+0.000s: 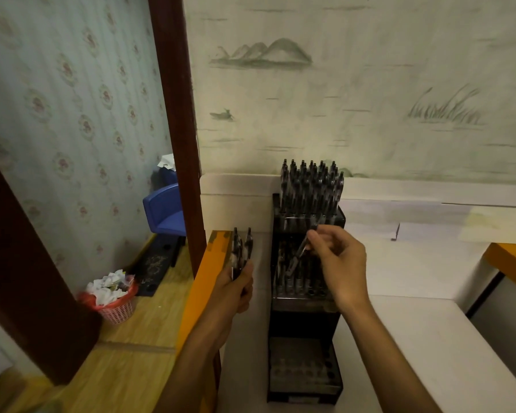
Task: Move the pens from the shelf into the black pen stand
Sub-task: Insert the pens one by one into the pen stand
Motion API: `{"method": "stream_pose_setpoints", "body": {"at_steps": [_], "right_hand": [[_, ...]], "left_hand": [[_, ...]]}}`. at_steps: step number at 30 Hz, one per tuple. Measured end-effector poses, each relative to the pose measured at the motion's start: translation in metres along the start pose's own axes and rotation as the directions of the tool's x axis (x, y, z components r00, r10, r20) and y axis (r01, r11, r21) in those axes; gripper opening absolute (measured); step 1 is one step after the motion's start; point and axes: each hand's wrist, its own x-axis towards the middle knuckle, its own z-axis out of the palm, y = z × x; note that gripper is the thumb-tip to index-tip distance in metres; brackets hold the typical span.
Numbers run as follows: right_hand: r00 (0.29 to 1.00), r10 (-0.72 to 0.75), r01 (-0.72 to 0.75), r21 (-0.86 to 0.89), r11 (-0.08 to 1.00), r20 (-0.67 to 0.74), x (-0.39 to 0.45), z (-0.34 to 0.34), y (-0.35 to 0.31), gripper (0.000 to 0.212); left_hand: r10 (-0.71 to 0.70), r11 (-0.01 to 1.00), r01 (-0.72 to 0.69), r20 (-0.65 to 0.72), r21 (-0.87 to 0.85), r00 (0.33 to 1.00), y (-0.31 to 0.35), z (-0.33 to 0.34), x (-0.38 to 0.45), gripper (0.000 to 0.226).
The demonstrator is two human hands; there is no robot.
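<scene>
Seen from above, two bare hands work at a white surface [414, 323] set against a wall papered with faint ink landscapes. One black pen stand [306, 296] sits on this surface between the hands; it is tall and stepped, with three tiers of round holes. The back tier is packed with dark pens [310, 183] standing upright, too many and too closely crowded to count surely, perhaps two dozen or more. The middle tier holds a row of several pens sunk low in their holes, and the front tier shows only open holes. The left hand [237, 289] is just left of the stand, its fingers [248, 278] curled around a small bunch of pens [241, 248] held upright; two clips and tips are plainly visible, though the bunch may hold more. The right hand [337, 257] hovers over the middle tier, its thumb and forefinger closed in a narrow pinch on one single pen [303, 248], which is tilted with its lower end down among the middle-tier holes. An orange edge [203, 278] runs along the surface's left side. On the wooden floor at the left stand one pink basket [116, 308] full of crumpled paper and one blue chair [164, 210].
</scene>
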Motion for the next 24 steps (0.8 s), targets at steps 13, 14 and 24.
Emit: {"method": "stream_pose_setpoints", "body": {"at_steps": [13, 14, 24], "right_hand": [[0.990, -0.118, 0.134, -0.260, 0.956, 0.075, -0.011, 0.007, 0.023, 0.025], [0.990, -0.118, 0.136, -0.267, 0.954, 0.081, -0.012, 0.008, 0.025, 0.026], [0.986, -0.125, 0.155, -0.353, 0.923, 0.108, -0.010, 0.008, 0.026, 0.027]], "left_hand": [[0.066, 0.971, -0.056, 0.038, -0.232, 0.997, -0.001, -0.003, -0.006, 0.019], [0.068, 0.975, -0.058, 0.038, -0.215, 0.997, 0.000, -0.003, -0.006, 0.018], [0.070, 0.976, -0.052, 0.079, -0.209, 0.994, -0.001, -0.005, -0.007, 0.025]]}}
